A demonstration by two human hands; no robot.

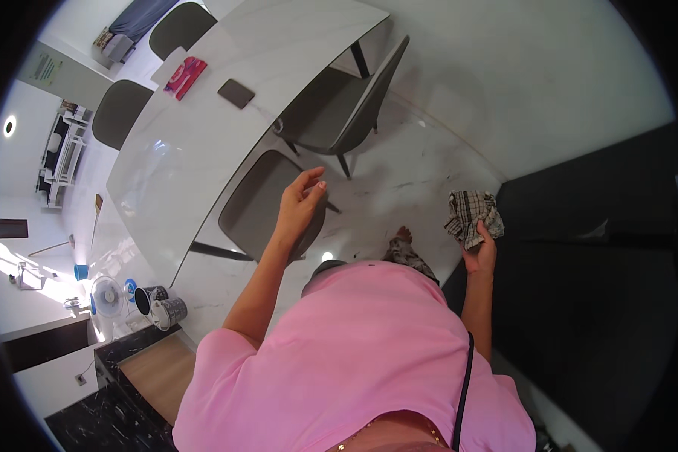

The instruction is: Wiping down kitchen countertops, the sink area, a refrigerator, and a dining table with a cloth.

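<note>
A crumpled checked cloth [471, 214], black and cream, is gripped in my right hand [481, 255]. My thumb lies over its lower edge, and the cloth bunches up beyond my fingers. It is held close to the front of a large dark unit [580, 286] on the right. My left hand [301, 205] hangs in the air with nothing in it, its fingers loosely bent and the thumb apart. Below that hand is the seat of a grey chair [260, 200], pushed partly under the white marble-look table [173, 181].
On the table lie a dark phone [236, 93] and a red-pink packet [185, 78]. Another grey chair [346, 113] stands at the table's right side. Buckets [169, 313] and a standing fan [107, 296] are at the left, near a black marbled counter [102, 422].
</note>
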